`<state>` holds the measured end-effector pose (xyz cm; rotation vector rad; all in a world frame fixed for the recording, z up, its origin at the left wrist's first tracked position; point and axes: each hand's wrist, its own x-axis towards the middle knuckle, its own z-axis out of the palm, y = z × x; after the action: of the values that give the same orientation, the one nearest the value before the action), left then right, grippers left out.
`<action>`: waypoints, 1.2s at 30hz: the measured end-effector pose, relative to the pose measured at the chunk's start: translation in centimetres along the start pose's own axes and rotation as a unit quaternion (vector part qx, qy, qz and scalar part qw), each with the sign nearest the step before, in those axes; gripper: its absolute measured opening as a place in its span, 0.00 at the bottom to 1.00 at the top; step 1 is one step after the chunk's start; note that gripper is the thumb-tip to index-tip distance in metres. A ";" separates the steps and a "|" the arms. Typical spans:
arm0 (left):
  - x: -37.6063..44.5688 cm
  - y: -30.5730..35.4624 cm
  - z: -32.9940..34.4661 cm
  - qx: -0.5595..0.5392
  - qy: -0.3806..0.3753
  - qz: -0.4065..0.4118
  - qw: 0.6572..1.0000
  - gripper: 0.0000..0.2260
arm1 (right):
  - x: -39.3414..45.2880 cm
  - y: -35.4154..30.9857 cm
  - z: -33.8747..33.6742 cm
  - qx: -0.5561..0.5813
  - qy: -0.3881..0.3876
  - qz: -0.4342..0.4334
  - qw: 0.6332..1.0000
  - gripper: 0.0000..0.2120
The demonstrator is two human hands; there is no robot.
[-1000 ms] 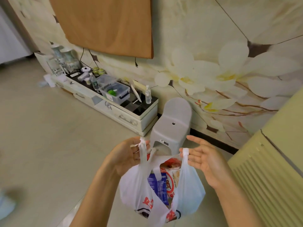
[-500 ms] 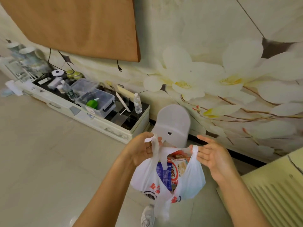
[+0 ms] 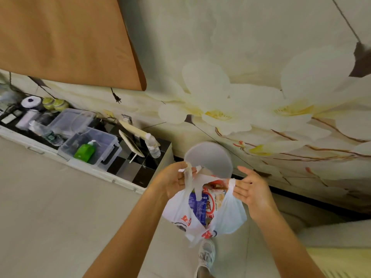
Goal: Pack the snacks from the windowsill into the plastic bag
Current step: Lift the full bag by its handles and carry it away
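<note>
The white plastic bag [image 3: 202,215] hangs above the floor, with snack packets [image 3: 208,199] already inside. The left hand [image 3: 172,182] pinches one handle; the right hand [image 3: 252,189] carries the other handle on nearly straight fingers. Both handles should be brought together evenly so that nothing spills out.

Floral wall [image 3: 251,81], pale floor [image 3: 50,207], low cabinet [image 3: 128,173], grey stool [image 3: 208,159]

Left hand [image 3: 174,182]: fingers curled, pinching one bag handle [image 3: 188,177].
Right hand [image 3: 252,189]: palm turned inward, fingers nearly straight, other handle [image 3: 231,184] looped over fingertips.
Arms: both extended forward.
</note>
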<state>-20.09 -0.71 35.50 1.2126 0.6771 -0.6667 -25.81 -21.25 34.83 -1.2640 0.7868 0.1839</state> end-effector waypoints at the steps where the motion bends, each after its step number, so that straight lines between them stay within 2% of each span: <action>1: 1.7 0.7 0.3 0.002 0.005 -0.015 1.000 0.13 | 1.6 -0.2 0.4 0.004 0.005 0.007 1.000 0.15; 5: 7.5 3.0 0.9 -0.005 0.018 -0.052 0.998 0.13 | 7.1 -0.9 2.2 0.000 0.010 0.032 0.999 0.11; 8: 10.9 4.3 1.6 -0.015 0.031 -0.059 0.998 0.13 | 10.8 -1.1 2.6 -0.003 0.019 0.057 0.998 0.14; 12: 14.7 5.7 2.6 -0.008 0.020 -0.082 0.996 0.15 | 15.0 -1.4 2.6 0.047 0.038 0.083 0.995 0.17; 14: 16.1 6.1 2.7 -0.002 0.034 -0.100 0.994 0.16 | 16.5 -1.6 3.0 0.019 0.039 0.097 0.994 0.18; 17: 17.6 6.2 2.2 0.014 0.053 -0.120 0.991 0.16 | 17.8 -1.3 4.1 -0.026 0.035 0.112 0.993 0.17; 20: 19.0 6.5 1.1 0.030 0.039 -0.126 0.991 0.15 | 18.9 -0.7 5.0 -0.040 0.035 0.109 0.993 0.11; 29: 21.7 5.8 -0.5 0.091 0.024 -0.146 0.985 0.23 | 20.2 1.0 6.2 -0.097 -0.009 0.091 0.991 0.22; 32: 21.7 5.7 -0.9 0.094 0.010 -0.152 0.984 0.26 | 20.3 1.7 6.9 -0.118 -0.012 0.084 0.989 0.19; 36: 21.9 5.3 -1.1 0.137 0.021 -0.127 0.982 0.23 | 20.4 2.6 7.8 -0.139 -0.010 0.075 0.987 0.15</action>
<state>-2.29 -0.59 21.62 1.4083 0.8020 -0.9746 -8.96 -19.26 20.77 -1.4628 0.8604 0.4413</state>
